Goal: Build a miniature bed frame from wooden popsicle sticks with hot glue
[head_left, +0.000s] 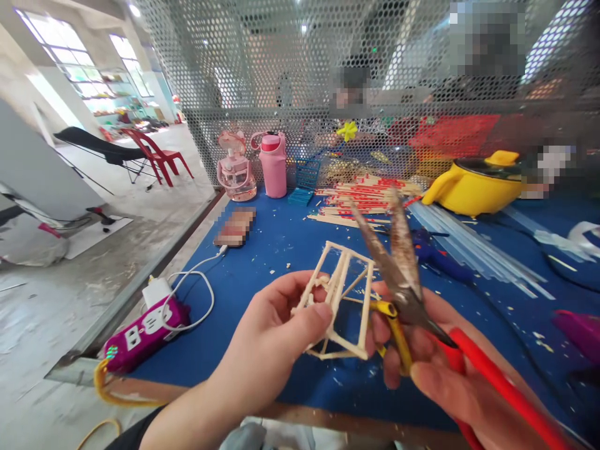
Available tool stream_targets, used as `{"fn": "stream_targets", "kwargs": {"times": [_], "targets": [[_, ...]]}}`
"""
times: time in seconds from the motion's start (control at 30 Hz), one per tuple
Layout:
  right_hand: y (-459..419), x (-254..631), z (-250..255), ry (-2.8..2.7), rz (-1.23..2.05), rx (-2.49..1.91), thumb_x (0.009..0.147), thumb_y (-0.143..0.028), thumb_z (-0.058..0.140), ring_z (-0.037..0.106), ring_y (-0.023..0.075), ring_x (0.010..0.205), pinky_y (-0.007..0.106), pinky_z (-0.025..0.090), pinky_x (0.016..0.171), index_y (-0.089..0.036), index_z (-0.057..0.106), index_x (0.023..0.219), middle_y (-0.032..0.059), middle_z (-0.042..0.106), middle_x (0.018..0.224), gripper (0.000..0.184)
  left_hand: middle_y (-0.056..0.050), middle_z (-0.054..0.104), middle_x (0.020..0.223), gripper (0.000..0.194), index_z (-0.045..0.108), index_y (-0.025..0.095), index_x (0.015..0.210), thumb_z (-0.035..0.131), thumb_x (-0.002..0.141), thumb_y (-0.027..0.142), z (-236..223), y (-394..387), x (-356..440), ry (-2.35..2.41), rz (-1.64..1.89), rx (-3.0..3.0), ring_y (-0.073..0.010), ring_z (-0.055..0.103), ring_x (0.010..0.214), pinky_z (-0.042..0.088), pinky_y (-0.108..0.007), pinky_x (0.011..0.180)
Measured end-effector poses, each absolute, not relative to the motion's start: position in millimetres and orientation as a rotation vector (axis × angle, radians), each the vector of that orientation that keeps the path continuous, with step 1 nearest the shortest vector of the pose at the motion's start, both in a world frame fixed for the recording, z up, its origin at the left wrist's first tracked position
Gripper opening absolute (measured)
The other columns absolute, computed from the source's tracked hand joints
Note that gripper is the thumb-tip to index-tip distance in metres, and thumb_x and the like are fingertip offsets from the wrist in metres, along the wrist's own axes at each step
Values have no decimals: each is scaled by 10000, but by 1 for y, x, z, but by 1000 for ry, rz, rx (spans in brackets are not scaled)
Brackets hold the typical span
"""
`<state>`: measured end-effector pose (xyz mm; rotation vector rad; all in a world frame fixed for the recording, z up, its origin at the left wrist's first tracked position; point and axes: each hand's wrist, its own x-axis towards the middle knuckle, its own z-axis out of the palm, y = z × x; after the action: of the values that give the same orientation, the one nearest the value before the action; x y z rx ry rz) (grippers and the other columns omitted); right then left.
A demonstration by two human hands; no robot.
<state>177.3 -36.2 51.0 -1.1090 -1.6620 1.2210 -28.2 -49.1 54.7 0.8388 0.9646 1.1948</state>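
My left hand (285, 325) is closed on a small frame of thin wooden sticks (344, 337), thumb pressed on the sticks in its middle. The frame is tilted above the blue tabletop. My right hand (431, 369) grips red-handled scissors (407, 275), their rusty blades pointing up and away, parted. Within the same hand's fingers is a yellow, bent, tube-like piece (396, 334); its kind is unclear. The fingertips of this hand are close to the right side of the frame; whether they touch it is hard to tell.
Behind the hands lie loose wooden sticks (360, 197), clear glue sticks (482, 250), a blue glue gun (440, 256) and a yellow pot (478, 187). To the left are a phone (235, 226), a purple power strip (145, 337) and pink bottles (272, 165). Perforated metal mesh (281, 62) stands behind.
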Motion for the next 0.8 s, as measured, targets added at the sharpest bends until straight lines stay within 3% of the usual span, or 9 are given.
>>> {"fn": "stream_targets", "kwargs": {"times": [0.13, 0.27, 0.5, 0.67, 0.8], "targets": [[-39, 193, 39, -1437, 1341, -1013, 812, -410, 618, 672, 227, 759, 306, 587, 562, -299, 547, 1172, 58, 640, 860, 384, -3, 687, 935, 319, 677, 224, 1049, 745, 740, 257, 53, -38, -33, 911, 1305, 954, -105, 605, 808, 468, -202, 747], [-38, 197, 21, -1425, 1118, -1150, 800, -350, 647, 651, 197, 751, 287, 572, 580, -281, 535, 1147, 37, 628, 873, 371, -10, 707, 1013, 315, 672, 211, 1024, 755, 720, 205, 31, -36, -17, 1004, 1471, 970, -129, 620, 928, 464, -218, 835], [-19, 198, 10, -2137, 277, -1052, 720, -120, 625, 630, 202, 907, 318, 536, 777, -255, 551, 1221, 54, 620, 1052, 525, -20, 713, 1052, 310, 657, 202, 1069, 707, 767, 249, 8, -50, 3, 1114, 1604, 857, -137, 636, 965, 469, -226, 855], [4, 194, 22, -2298, -250, -859, 751, -107, 553, 609, 205, 841, 317, 522, 682, -266, 530, 1277, 60, 590, 950, 549, -35, 716, 1017, 329, 669, 191, 1074, 705, 763, 294, 14, -44, -3, 1161, 1633, 866, -158, 634, 938, 477, -257, 854], [18, 193, 31, -2388, -541, -783, 764, -134, 560, 585, 223, 857, 331, 496, 696, -275, 489, 1310, 65, 576, 941, 568, -35, 724, 966, 331, 685, 188, 1054, 725, 747, 302, 17, -39, -9, 1131, 1565, 875, -164, 627, 892, 479, -268, 834]]}}
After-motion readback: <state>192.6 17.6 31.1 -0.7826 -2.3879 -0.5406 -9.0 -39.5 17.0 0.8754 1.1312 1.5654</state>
